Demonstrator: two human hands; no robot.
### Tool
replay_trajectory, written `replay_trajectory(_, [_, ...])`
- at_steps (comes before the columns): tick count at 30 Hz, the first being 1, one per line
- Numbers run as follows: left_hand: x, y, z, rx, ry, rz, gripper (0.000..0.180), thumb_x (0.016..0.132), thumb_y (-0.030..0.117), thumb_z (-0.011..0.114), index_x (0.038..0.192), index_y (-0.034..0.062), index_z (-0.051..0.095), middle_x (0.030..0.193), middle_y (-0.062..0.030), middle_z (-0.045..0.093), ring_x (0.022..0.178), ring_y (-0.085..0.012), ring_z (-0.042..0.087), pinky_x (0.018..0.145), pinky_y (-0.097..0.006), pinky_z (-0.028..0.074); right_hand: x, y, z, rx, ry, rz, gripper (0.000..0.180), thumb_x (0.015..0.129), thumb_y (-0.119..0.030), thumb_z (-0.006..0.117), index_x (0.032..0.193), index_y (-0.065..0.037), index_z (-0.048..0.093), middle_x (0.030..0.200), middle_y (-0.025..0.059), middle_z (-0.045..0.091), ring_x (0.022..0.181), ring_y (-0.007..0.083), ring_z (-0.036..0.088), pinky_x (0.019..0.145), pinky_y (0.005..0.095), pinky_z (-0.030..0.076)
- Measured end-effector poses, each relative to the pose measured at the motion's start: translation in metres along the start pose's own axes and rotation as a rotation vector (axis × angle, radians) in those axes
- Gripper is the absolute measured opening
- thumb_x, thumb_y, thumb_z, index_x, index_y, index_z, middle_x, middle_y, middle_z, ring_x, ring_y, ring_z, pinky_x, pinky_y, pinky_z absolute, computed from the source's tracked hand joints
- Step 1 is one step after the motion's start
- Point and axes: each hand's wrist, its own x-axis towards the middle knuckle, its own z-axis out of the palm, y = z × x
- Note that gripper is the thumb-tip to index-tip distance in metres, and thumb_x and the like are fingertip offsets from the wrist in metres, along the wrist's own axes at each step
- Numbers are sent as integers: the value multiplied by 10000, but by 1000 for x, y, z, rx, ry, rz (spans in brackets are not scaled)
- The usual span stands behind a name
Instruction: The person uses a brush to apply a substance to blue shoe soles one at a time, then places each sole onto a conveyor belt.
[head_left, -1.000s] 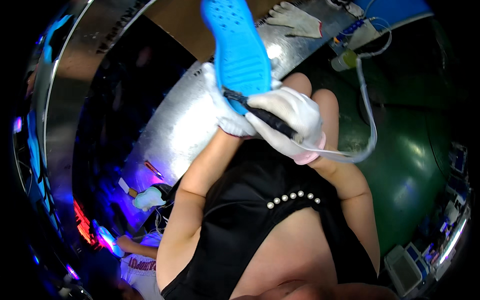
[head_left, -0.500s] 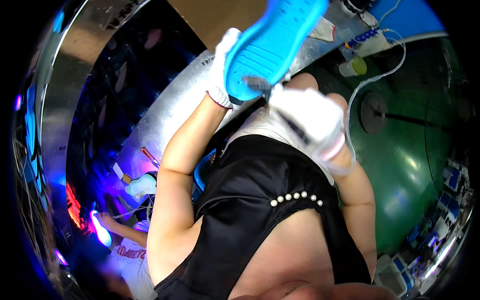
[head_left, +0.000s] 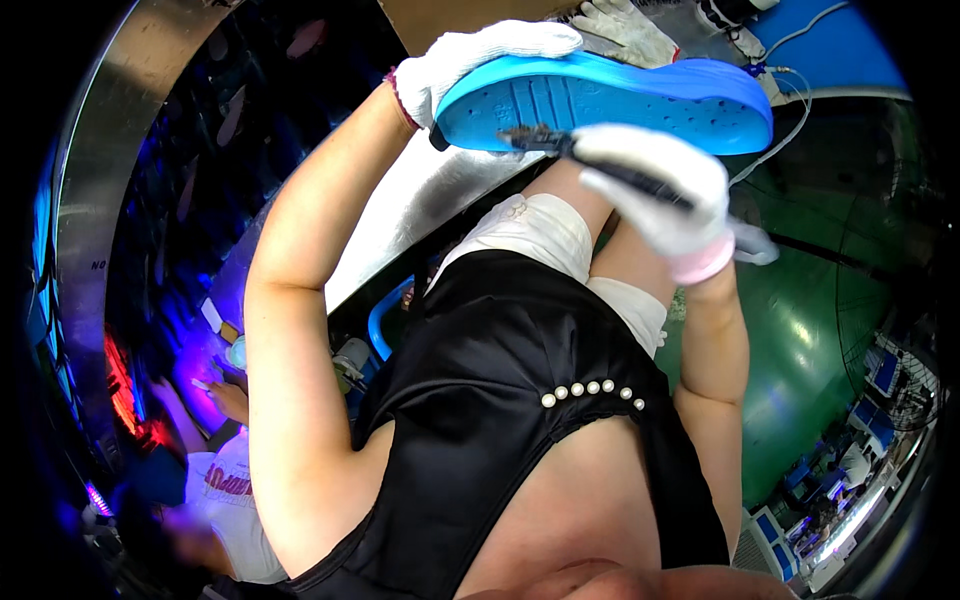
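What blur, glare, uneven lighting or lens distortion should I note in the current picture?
Head view: motion blur smears the right hand and dark tool, while the left hand and blue sole look sharper; glare whitens the metal tabletop; purple light tints the lower left; fisheye distortion bows the metal strip at left; the corners are mostly black.

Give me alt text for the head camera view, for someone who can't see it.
A person's gloved left hand grips a blue shoe sole at its left end, while the blurred, gloved right hand holds a dark brush-like tool whose tip overlaps the sole's near edge. A loose glove lies on a metal table beyond.
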Motion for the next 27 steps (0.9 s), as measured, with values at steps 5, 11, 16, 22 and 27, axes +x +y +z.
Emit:
replay_trajectory(5, [7, 4, -2, -31, 13, 29, 634, 820, 279, 719, 1391, 145, 478, 1405, -140, 459, 1304, -305, 446, 1052, -414, 409, -2, -8, -6, 87, 65, 28, 201, 756, 16, 721, 951, -29, 707, 956, 95, 715, 817, 195, 680, 764, 284, 542])
replay_trajectory(11, [4, 6, -8, -1, -37, 41, 585, 866, 275, 673, 1398, 135, 473, 1416, -151, 454, 1323, -311, 424, 1043, -405, 416, -5, -21, -13, -207, -113, -83, 249, 733, 15, 720, 966, -72, 713, 955, 104, 706, 837, 253, 681, 769, 301, 535])
replay_trajectory(16, [6, -2, -15, -78, -67, 68, 667, 817, 295, 727, 1411, 152, 459, 1438, -160, 423, 1326, -306, 429, 1039, -401, 422, -6, -5, -16, -144, 31, -39, 246, 734, 15, 724, 970, -52, 710, 974, 98, 708, 767, 218, 667, 702, 280, 532])
replay_trajectory(22, [12, 11, -13, 27, -56, 126, 662, 816, 291, 728, 1407, 165, 458, 1427, -149, 441, 1309, -326, 446, 1037, -424, 421, -8, -8, -22, -178, 43, -76, 270, 702, -10, 755, 967, -43, 715, 985, 132, 712, 696, 207, 651, 640, 270, 502])
replay_trajectory(27, [2, 19, -15, 36, -36, 30, 712, 758, 246, 772, 1391, 152, 461, 1413, -146, 446, 1304, -325, 443, 1063, -419, 387, -12, -33, -21, -283, -119, -64, 276, 683, -1, 764, 951, -48, 720, 981, 135, 714, 704, 211, 659, 651, 273, 511])
